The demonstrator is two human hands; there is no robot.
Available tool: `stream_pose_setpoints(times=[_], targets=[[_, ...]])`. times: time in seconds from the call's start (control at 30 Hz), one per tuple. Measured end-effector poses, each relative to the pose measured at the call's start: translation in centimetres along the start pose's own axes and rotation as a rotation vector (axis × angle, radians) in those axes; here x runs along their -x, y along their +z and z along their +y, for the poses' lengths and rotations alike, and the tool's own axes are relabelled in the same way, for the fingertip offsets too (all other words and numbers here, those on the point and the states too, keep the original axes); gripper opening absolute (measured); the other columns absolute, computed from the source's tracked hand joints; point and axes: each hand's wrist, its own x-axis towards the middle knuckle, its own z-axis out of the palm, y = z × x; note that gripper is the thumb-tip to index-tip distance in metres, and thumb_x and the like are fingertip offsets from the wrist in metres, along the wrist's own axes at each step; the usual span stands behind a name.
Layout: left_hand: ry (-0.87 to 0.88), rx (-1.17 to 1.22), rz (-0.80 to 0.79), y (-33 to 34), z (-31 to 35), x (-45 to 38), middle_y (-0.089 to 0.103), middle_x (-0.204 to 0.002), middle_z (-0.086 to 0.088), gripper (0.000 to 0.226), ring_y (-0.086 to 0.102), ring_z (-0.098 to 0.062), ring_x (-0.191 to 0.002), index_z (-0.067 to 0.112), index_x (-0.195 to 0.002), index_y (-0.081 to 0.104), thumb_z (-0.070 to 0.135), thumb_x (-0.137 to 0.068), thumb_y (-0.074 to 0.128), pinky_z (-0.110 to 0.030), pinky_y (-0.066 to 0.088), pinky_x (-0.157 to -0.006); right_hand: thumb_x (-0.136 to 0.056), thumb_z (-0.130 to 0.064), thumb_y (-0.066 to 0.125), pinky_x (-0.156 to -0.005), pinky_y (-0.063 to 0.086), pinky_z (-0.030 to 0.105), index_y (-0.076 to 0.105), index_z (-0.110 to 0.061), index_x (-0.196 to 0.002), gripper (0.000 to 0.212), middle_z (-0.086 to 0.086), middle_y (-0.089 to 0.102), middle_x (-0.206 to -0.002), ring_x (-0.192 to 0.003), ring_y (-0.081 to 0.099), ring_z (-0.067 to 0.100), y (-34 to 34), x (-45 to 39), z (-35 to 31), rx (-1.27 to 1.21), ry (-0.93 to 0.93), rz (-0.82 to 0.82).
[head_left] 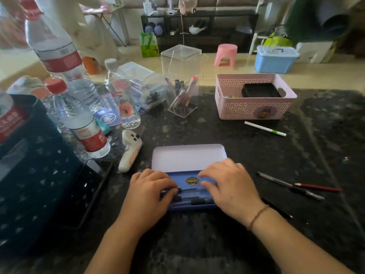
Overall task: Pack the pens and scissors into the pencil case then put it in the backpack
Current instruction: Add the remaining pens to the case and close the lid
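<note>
A blue pencil case (189, 175) lies open on the dark table, its pale lid (188, 157) tilted back. Several dark pens (189, 200) lie inside the tray. My left hand (150, 192) rests on the case's left end, fingers curled over the pens. My right hand (229, 186) presses on the right end, fingers on the blue inner flap with a gold badge. Loose on the table to the right lie a black pen (290, 185), a red pencil (318, 187) and a white pen with a green band (264, 128). A dark backpack (33, 184) stands at the left. I see no scissors.
Several water bottles (87, 131) crowd the left side. A white ghost-shaped object (130, 150) lies beside the case. A clear pen holder (181, 82), a clear box (144, 86) and a pink basket (254, 97) stand at the back. A black phone (87, 192) leans by the backpack.
</note>
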Motion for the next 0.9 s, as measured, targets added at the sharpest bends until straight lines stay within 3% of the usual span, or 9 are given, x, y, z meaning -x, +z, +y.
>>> stream_pose_setpoints(times=[0.1, 0.2, 0.3, 0.4, 0.53, 0.63, 0.73, 0.8, 0.9], targets=[[0.014, 0.034, 0.044, -0.1, 1.4, -0.4, 0.064, -0.098, 0.022, 0.023, 0.054, -0.005, -0.096, 0.037, -0.094, 0.069, 0.050, -0.082, 0.053, -0.037, 0.043, -0.087, -0.077, -0.031, 0.072, -0.067, 0.048, 0.035, 0.069, -0.026, -0.090, 0.014, -0.008, 0.066, -0.085, -0.080, 0.057, 0.020, -2.8, 3.4, 4.2, 0.066, 0.229, 0.080], [0.156, 0.060, 0.098, 1.0, 5.6, -1.6, 0.066, -0.101, 0.015, 0.018, 0.057, -0.012, -0.095, 0.032, -0.096, 0.068, 0.041, -0.083, 0.059, -0.035, 0.043, -0.085, -0.074, -0.048, 0.070, -0.069, 0.050, 0.032, 0.066, -0.033, -0.091, 0.023, -0.016, 0.061, -0.089, -0.091, 0.057, 0.015, -5.1, 8.1, 7.6, 0.182, 0.440, -0.062], [0.373, 0.017, 0.036, 3.7, 11.3, -2.8, 0.065, -0.106, 0.013, 0.023, 0.057, -0.015, -0.099, 0.030, -0.104, 0.066, 0.037, -0.083, 0.060, -0.038, 0.043, -0.090, -0.074, -0.054, 0.066, -0.069, 0.048, 0.028, 0.063, -0.036, -0.092, 0.025, -0.018, 0.059, -0.090, -0.094, 0.057, 0.011, -4.8, 10.6, 9.3, 0.217, 0.448, -0.146], [0.465, -0.147, -0.066, 6.2, 14.7, -4.1, 0.064, -0.110, 0.011, 0.035, 0.056, -0.018, -0.102, 0.029, -0.111, 0.062, 0.043, -0.079, 0.059, -0.044, 0.041, -0.097, -0.071, -0.036, 0.077, -0.059, 0.052, 0.032, 0.066, -0.030, -0.082, 0.017, -0.012, 0.061, -0.079, -0.079, 0.063, 0.016, -4.1, 11.3, 10.4, 0.172, 0.358, -0.082], [0.471, -0.208, -0.094, 7.8, 15.9, -5.2, 0.068, -0.096, 0.011, 0.030, 0.061, -0.019, -0.088, 0.029, -0.104, 0.065, 0.045, -0.080, 0.059, -0.040, 0.047, -0.088, -0.078, -0.029, 0.070, -0.064, 0.051, 0.032, 0.067, -0.029, -0.080, 0.004, -0.013, 0.063, -0.083, -0.080, 0.061, 0.016, -5.6, 11.2, 11.5, 0.101, 0.356, 0.127], [0.464, -0.108, 0.038, 7.3, 15.9, -5.5, 0.066, -0.084, 0.010, 0.015, 0.057, -0.018, -0.074, 0.028, -0.095, 0.067, 0.036, -0.088, 0.055, -0.033, 0.045, -0.072, -0.080, -0.038, 0.058, -0.065, 0.046, 0.027, 0.067, -0.029, -0.082, 0.013, -0.017, 0.061, -0.084, -0.077, 0.055, 0.012, -7.3, 10.4, 11.1, 0.041, 0.277, 0.211], [0.431, -0.099, 0.132, 5.5, 13.8, -5.4, 0.066, -0.086, 0.010, 0.014, 0.057, -0.018, -0.074, 0.027, -0.094, 0.066, 0.032, -0.090, 0.054, -0.034, 0.044, -0.069, -0.080, -0.048, 0.057, -0.070, 0.044, 0.023, 0.067, -0.029, -0.091, 0.024, -0.018, 0.062, -0.086, -0.081, 0.053, 0.007, -7.7, 8.5, 10.5, -0.033, 0.167, 0.230], [0.332, -0.122, 0.166, 3.8, 10.7, -4.9, 0.066, -0.083, 0.010, 0.014, 0.059, -0.020, -0.073, 0.028, -0.089, 0.067, 0.032, -0.086, 0.054, -0.036, 0.045, -0.068, -0.080, -0.054, 0.056, -0.073, 0.047, 0.027, 0.065, -0.029, -0.102, 0.034, -0.015, 0.063, -0.088, -0.084, 0.054, 0.009, -7.6, 6.1, 11.3, -0.015, 0.169, 0.200], [0.108, -0.145, 0.130, 1.6, 5.2, -3.9, 0.068, -0.080, 0.012, 0.020, 0.065, -0.021, -0.072, 0.030, -0.082, 0.068, 0.040, -0.080, 0.051, -0.040, 0.048, -0.066, -0.079, -0.039, 0.067, -0.080, 0.049, 0.036, 0.065, -0.023, -0.109, 0.034, -0.003, 0.067, -0.096, -0.092, 0.060, 0.023, -6.9, 1.2, 16.0, 0.027, 0.314, 0.166]])
